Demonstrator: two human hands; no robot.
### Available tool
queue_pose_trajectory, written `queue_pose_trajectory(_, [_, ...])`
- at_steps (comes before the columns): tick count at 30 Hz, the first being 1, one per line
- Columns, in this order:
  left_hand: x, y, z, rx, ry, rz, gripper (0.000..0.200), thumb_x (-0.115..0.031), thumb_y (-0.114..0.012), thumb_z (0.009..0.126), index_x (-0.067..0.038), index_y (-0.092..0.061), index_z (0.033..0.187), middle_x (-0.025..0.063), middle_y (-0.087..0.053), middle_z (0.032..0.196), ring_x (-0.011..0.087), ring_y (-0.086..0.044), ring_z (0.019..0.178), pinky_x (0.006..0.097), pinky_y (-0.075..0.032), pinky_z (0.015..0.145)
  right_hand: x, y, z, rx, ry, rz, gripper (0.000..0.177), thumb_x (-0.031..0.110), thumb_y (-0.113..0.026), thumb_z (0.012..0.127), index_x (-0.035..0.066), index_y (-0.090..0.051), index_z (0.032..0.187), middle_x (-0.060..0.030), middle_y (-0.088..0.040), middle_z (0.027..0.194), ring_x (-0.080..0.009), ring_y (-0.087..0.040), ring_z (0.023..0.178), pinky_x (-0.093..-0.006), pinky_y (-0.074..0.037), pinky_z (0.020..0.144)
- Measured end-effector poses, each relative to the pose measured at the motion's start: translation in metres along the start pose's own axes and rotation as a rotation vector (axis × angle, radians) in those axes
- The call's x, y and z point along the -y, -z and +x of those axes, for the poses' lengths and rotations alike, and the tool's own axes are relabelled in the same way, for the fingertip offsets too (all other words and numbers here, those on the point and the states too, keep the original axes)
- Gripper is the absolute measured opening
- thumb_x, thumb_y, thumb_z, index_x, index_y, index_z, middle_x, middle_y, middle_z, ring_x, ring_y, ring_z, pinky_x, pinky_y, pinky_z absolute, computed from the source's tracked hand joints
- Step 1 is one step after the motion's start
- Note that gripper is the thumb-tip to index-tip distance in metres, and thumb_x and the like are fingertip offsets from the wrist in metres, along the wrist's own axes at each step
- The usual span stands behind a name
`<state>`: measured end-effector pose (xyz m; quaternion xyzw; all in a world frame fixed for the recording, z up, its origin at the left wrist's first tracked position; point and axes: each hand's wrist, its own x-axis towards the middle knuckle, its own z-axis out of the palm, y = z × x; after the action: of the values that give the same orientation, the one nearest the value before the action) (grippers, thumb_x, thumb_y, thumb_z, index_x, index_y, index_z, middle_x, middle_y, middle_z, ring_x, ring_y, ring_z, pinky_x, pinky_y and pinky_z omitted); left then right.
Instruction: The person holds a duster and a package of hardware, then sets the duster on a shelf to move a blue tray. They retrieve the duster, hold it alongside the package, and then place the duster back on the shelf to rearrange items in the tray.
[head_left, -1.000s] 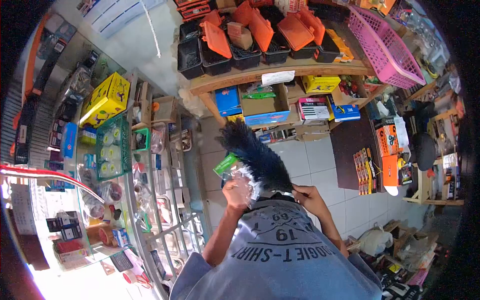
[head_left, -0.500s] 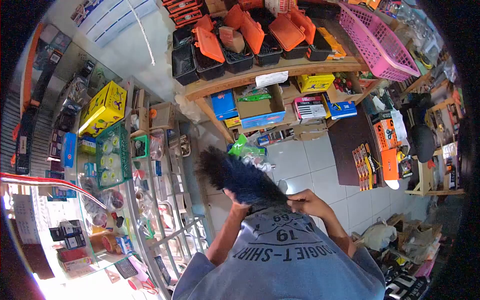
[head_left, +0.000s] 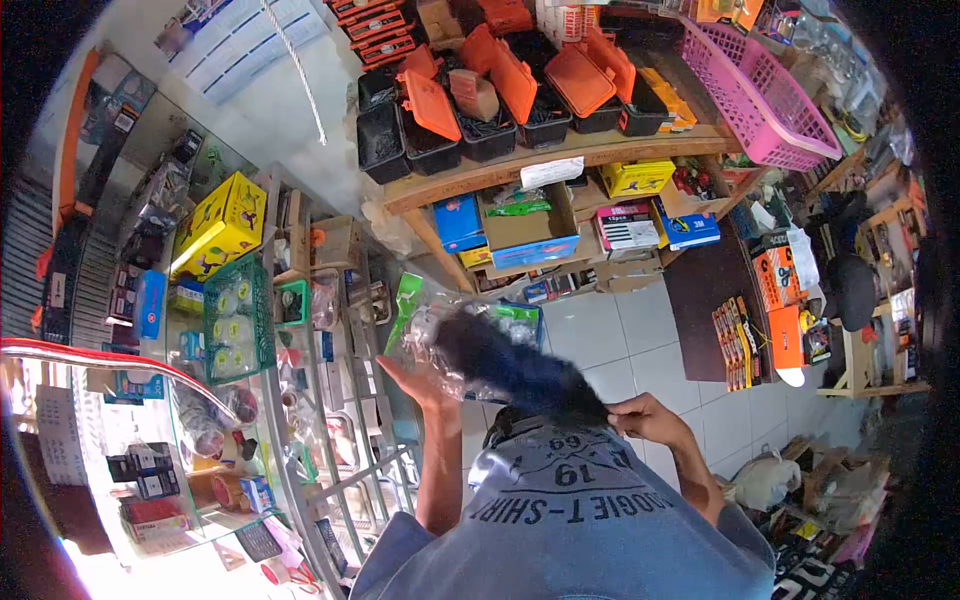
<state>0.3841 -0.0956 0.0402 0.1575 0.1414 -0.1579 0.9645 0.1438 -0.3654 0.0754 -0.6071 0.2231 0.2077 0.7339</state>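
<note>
My left hand (head_left: 430, 388) is palm up under clear plastic packets (head_left: 425, 330) with green labels, its thumb stretched out to the left. Its other fingers are partly hidden by the plastic. Across the packets lies a dark, bushy duster (head_left: 520, 365), blurred at its far end. My right hand (head_left: 645, 418) is closed at the duster's near end, beside the grey T-shirt; the grip itself is small in view.
Black bins (head_left: 435, 155) with orange lids stand on a wooden shelf (head_left: 640, 148) ahead, beside a pink basket (head_left: 760, 100). Glass shelving on the left holds a green basket (head_left: 240, 320) and a yellow box (head_left: 218, 228). Orange goods (head_left: 785, 325) sit at the right.
My left hand has moved left and its thumb has spread out. More of the packets shows, further left. The duster and my right hand have shifted slightly right.
</note>
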Motion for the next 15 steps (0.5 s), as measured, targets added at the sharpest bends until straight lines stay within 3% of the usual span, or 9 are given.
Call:
queue_pose_trajectory(2, [0.006,-0.001,0.0,0.119,-0.168,0.305,0.091,-0.074,-0.043,0.08,-0.008,-0.031,0.141,0.0146,-0.038,0.141,0.0328,-0.047,0.117,0.0479,-0.037,0.102,0.001,0.002,0.004,0.034,0.006,-0.037,0.024,0.009,-0.063,0.088,0.004,-0.065,0.112,-0.0001,-0.06,0.07,-0.0055,-0.05,0.06,-0.0207,-0.04,0.052])
queue_pose_trajectory(3, [-0.002,-0.024,-0.015,0.378,0.069,0.121,0.088,-0.073,-0.041,0.081,-0.008,-0.034,0.14,0.0145,-0.038,0.141,0.0344,-0.045,0.12,0.0495,-0.036,0.103,0.002,0.003,0.005,-0.034,0.022,-0.055,0.024,0.009,-0.063,0.089,0.004,-0.065,0.112,0.0004,-0.06,0.07,-0.0056,-0.05,0.061,-0.0207,-0.041,0.053])
queue_pose_trajectory(4, [-0.003,-0.026,-0.001,0.082,0.061,0.007,0.086,-0.074,-0.038,0.082,-0.008,-0.04,0.138,0.0151,-0.044,0.137,0.0341,-0.045,0.121,0.0498,-0.036,0.103,0.002,0.005,0.006,-0.101,0.038,-0.072,0.025,0.01,-0.063,0.089,0.003,-0.065,0.113,0.0008,-0.06,0.07,-0.0057,-0.051,0.062,-0.0206,-0.041,0.054])
queue_pose_trajectory(6, [-0.007,-0.027,-0.008,-0.055,0.019,0.055,0.09,-0.075,-0.039,0.081,-0.002,-0.043,0.134,0.0158,-0.049,0.132,0.0327,-0.046,0.12,0.0484,-0.036,0.103,0.001,0.009,0.005,-0.065,0.041,-0.054,0.025,0.01,-0.063,0.088,0.003,-0.065,0.113,0.0006,-0.061,0.071,-0.0058,-0.052,0.063,-0.0209,-0.042,0.055])
queue_pose_trajectory(8, [-0.008,0.007,0.003,-0.04,-0.002,0.056,0.089,-0.074,-0.041,0.081,-0.002,-0.045,0.132,0.0152,-0.052,0.128,0.0328,-0.051,0.113,0.0478,-0.042,0.097,0.003,0.013,0.004,-0.029,0.045,-0.042,0.026,0.01,-0.064,0.088,0.003,-0.065,0.113,0.0003,-0.061,0.072,-0.0058,-0.052,0.065,-0.0212,-0.043,0.056])
queue_pose_trajectory(10, [-0.013,0.02,0.001,0.269,0.25,-0.001,0.086,-0.073,-0.045,0.081,-0.002,-0.046,0.131,0.0143,-0.055,0.125,0.0334,-0.055,0.106,0.0478,-0.045,0.092,0.002,0.014,-0.002,0.032,0.094,-0.179,0.026,0.011,-0.063,0.089,0.003,-0.065,0.114,0.0002,-0.06,0.071,-0.0054,-0.051,0.063,-0.0219,-0.042,0.055])
queue_pose_trajectory(12, [-0.015,0.008,0.001,0.186,0.211,-0.016,0.085,-0.072,-0.046,0.08,-0.002,-0.049,0.128,0.0151,-0.058,0.121,0.0339,-0.058,0.099,0.0482,-0.048,0.087,0.001,0.018,-0.003,0.011,0.197,-0.215,0.026,0.012,-0.063,0.089,0.004,-0.065,0.114,0.0,-0.059,0.068,-0.0053,-0.049,0.062,-0.0222,-0.04,0.053])
queue_pose_trajectory(14, [-0.014,-0.006,0.001,-0.109,-0.003,0.006,0.088,-0.075,-0.044,0.079,-0.001,-0.052,0.125,0.0188,-0.061,0.114,0.0347,-0.06,0.095,0.049,-0.05,0.083,0.011,0.021,-0.006,-0.122,0.173,-0.106,0.026,0.013,-0.063,0.089,0.003,-0.065,0.113,0.0009,-0.057,0.067,-0.0056,-0.048,0.061,-0.0229,-0.04,0.054])
queue_pose_trajectory(15, [-0.014,-0.014,-0.002,-0.053,0.049,-0.088,0.088,-0.075,-0.043,0.079,-0.001,-0.052,0.125,0.0197,-0.06,0.113,0.035,-0.06,0.096,0.0492,-0.05,0.083,0.017,0.023,-0.006,-0.122,0.086,-0.142,0.026,0.012,-0.064,0.088,0.004,-0.065,0.113,0.001,-0.058,0.067,-0.0061,-0.048,0.062,-0.0234,-0.041,0.056])
